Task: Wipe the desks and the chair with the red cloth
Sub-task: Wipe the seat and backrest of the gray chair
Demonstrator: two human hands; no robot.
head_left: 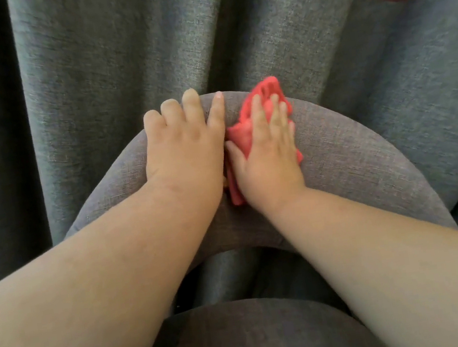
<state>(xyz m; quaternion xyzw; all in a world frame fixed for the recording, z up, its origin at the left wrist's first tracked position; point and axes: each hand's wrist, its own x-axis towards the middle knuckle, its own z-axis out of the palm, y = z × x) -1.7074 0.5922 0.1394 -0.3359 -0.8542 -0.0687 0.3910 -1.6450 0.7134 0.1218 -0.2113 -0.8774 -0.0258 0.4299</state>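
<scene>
Flat and spread, your right hand (265,150) presses the red cloth (267,88) onto the top edge of the chair (351,150), right of centre. Your left hand (183,147), just beside, hooks curled fingers over that edge. Grey curtain (117,56) hangs behind.

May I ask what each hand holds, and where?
Right hand presses the red cloth flat, mid-cloth; left hand grips the chair back along its top edge.

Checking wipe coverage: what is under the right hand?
The red cloth, pressed by the right hand onto the grey chair backrest. The backrest fabric beneath the cloth is covered.
</scene>
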